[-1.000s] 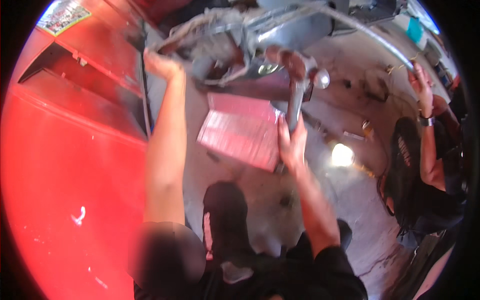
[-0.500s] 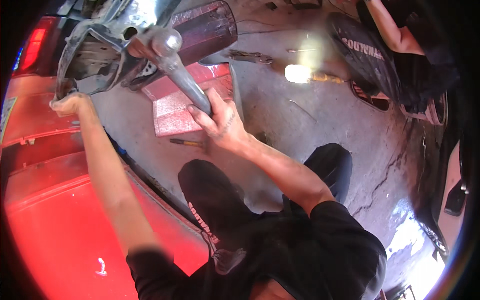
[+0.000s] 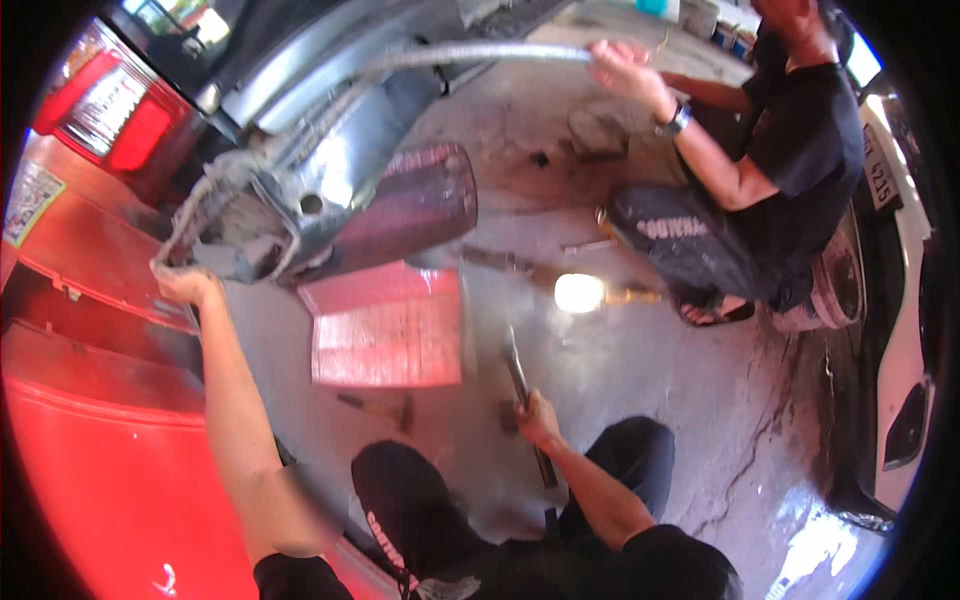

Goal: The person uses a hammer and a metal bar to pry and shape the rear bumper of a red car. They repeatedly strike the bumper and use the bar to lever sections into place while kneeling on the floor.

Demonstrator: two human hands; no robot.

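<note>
Right hand (image 3: 538,418): closed round a metal bar (image 3: 520,385), low over the floor at 6 o'clock.
Left hand (image 3: 185,285): gripping the torn edge of a grey panel (image 3: 290,205) at 9 o'clock.
Edges: red board (image 3: 390,325) lies flat between the hands; hammer (image 3: 380,407) beside it.
Room: open concrete floor (image 3: 680,400) toward 3 o'clock; another person (image 3: 760,180) crouches at 1 o'clock.

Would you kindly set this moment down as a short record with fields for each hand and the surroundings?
left hand: left hand raised, gripping the edge of a bent grey metal car part
right hand: right hand lowered, closed on a long metal bar near the concrete floor
between hands: red board on the floor, hammer beside it
co-worker: crouching, hand on a curved grey strip
left side: red car body
</note>
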